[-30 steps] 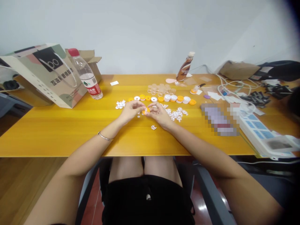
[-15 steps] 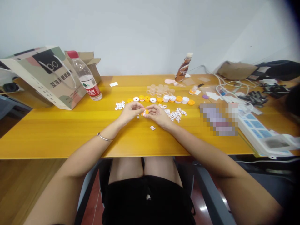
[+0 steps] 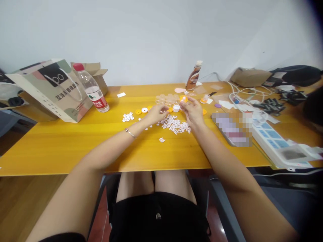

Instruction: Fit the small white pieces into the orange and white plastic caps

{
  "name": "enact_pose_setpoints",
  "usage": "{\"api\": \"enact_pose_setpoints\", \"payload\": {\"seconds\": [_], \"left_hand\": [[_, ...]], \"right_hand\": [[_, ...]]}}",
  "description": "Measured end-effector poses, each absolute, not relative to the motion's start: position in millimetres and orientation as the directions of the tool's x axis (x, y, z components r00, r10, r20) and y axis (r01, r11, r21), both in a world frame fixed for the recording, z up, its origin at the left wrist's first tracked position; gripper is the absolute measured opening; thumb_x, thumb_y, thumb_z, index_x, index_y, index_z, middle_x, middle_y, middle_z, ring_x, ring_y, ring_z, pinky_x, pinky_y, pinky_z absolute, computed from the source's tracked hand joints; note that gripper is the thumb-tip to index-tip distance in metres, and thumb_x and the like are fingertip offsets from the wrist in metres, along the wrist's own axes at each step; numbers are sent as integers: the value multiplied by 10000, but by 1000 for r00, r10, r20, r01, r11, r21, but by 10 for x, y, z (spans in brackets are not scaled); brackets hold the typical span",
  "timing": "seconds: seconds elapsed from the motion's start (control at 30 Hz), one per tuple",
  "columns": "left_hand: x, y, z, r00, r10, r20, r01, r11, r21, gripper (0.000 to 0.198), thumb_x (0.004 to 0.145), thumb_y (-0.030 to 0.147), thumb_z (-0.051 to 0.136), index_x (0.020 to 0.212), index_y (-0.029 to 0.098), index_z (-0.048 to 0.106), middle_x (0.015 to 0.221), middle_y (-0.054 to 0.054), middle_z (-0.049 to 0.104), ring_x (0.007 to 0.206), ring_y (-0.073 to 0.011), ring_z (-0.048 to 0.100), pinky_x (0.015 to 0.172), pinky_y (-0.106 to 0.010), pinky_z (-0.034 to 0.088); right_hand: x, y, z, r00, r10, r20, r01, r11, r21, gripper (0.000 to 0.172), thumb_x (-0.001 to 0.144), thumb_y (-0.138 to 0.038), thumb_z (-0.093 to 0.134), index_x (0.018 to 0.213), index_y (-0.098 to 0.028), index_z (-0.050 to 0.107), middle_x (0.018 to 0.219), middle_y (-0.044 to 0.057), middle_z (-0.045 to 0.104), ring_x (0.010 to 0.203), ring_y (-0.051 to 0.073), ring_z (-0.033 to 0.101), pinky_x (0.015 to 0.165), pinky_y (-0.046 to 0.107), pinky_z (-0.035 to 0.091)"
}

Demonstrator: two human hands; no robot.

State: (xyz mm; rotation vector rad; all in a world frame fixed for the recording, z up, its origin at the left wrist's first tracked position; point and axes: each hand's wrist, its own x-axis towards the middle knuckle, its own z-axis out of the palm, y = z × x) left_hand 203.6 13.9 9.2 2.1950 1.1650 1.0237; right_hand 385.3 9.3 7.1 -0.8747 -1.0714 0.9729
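Note:
My right hand (image 3: 193,111) pinches a small round orange piece (image 3: 184,98) with a whitish bit at its middle, raised over the row of discs. My left hand (image 3: 159,114) is lower, its fingertips drawn together beside an orange disc (image 3: 170,109) in that row; whatever they grip is hidden. Between the hands stands a white round piece (image 3: 176,108). White and orange discs (image 3: 144,110) continue the row to the left, partly behind my left hand. Just in front of the hands lies a pile of white openwork pieces (image 3: 175,125), with one loose openwork piece (image 3: 162,139) nearer me.
Clear round caps (image 3: 166,98) sit behind the row. Small white parts (image 3: 128,117) are grouped left. A water bottle (image 3: 94,92) and paper bag (image 3: 60,94) stand far left; a brown drink bottle (image 3: 193,78) stands behind. On the right are a blurred phone (image 3: 230,129), a power strip (image 3: 272,137) and cables.
My hands have come apart. The right hand has moved up and right with the orange piece; the left has moved right to the row of discs. The view has shifted slightly.

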Motion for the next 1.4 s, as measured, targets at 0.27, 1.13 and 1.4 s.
{"api": "enact_pose_setpoints", "payload": {"seconds": [0.27, 1.13, 1.4], "left_hand": [[2589, 546, -7, 427, 796, 429, 665, -598, 447, 155, 773, 196, 610, 915, 136, 589, 975, -134, 637, 937, -265, 570, 859, -399, 411], [1354, -276, 221, 296, 950, 101, -366, 16, 930, 220, 724, 286, 725, 803, 157, 564, 913, -34, 664, 867, -125, 623, 774, -241, 449], [1388, -415, 116, 241, 963, 119, -368, -23, 929, 296, 670, 332, 773, 812, 169, 569, 874, -10, 660, 777, -98, 611, 702, -203, 463]], "right_hand": [[3888, 142, 31, 205, 936, 287, -179, 324, -929, 457, 588, -331, 764, 948, -233, 502, 776, -8, 567, 761, 158, 595, 708, 332, 515], [3445, -337, 123, -93, 971, 220, -26, 219, -975, 433, 596, -320, 780, 968, -177, 611, 714, -18, 605, 666, 114, 611, 711, 302, 540], [3342, -430, 89, -203, 953, 226, 32, 237, -971, 396, 606, -301, 773, 936, -171, 598, 783, 14, 646, 714, 124, 629, 791, 331, 539]]}}
